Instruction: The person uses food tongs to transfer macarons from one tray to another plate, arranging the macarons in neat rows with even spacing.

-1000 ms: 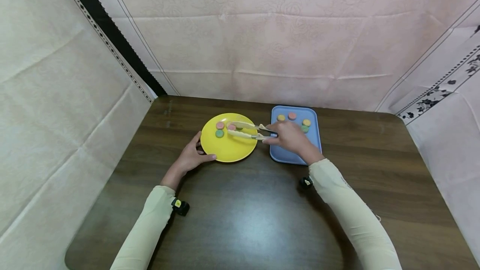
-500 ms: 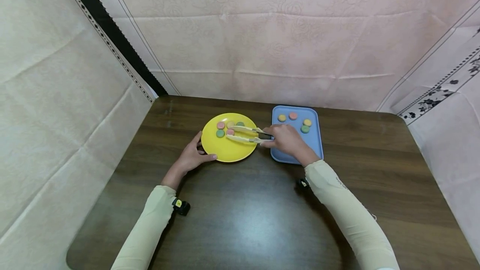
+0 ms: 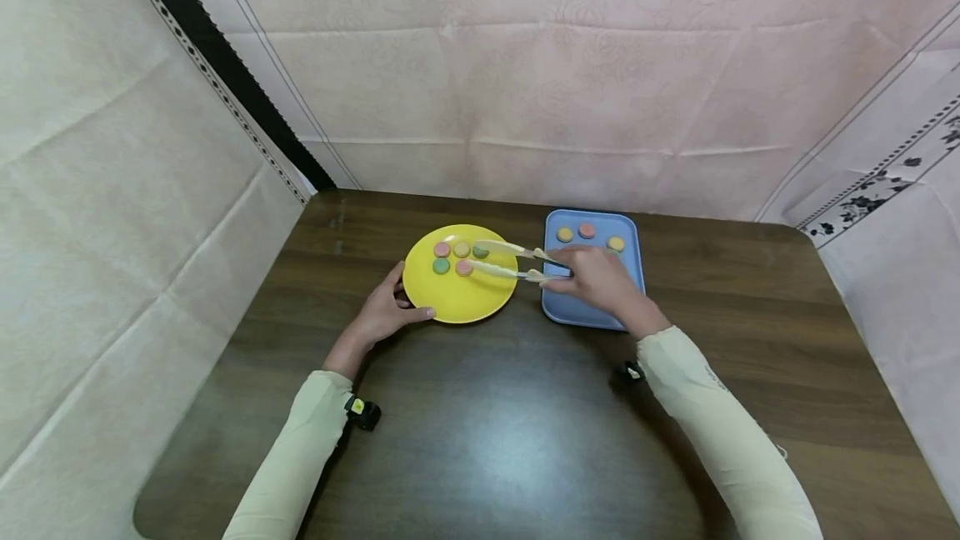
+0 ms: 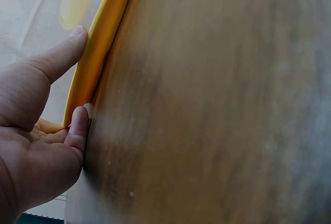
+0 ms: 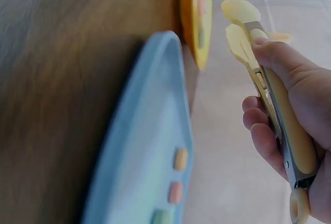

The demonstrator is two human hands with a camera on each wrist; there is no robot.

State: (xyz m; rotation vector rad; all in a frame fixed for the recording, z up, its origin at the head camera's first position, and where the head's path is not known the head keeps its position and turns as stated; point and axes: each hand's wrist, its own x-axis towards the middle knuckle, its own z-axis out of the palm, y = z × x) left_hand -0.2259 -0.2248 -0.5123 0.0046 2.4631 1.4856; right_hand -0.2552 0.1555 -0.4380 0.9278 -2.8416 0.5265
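My left hand (image 3: 386, 311) grips the rim of a yellow plate (image 3: 465, 302), thumb at its near edge and fingers at its left side. On the plate lie several small round macaron-like pieces: pink (image 3: 464, 267), green (image 3: 441, 266) and pale yellow (image 3: 461, 249) among them. My right hand (image 3: 600, 280) holds cream-tipped tongs (image 3: 498, 261), their arms spread apart over the plate's right part. In the right wrist view, thumb and fingers wrap the tongs' handles (image 5: 292, 125), and nothing shows between the tips. Part of the plate's green piece (image 3: 481, 252) is hidden by a tong arm.
A blue tray (image 3: 581, 311) stands right of the plate, under my right hand. It bears a pink piece (image 3: 587, 230) and yellow pieces (image 3: 616, 243); the right hand hides part of it. Brown wooden table (image 3: 465, 440); pale cloth (image 3: 525, 90) hangs behind.
The tongs, earlier at the pink piece, have shifted right away from it with my right hand. That piece now lies lower on the plate, and the pale yellow one is uncovered. The left hand stays put.
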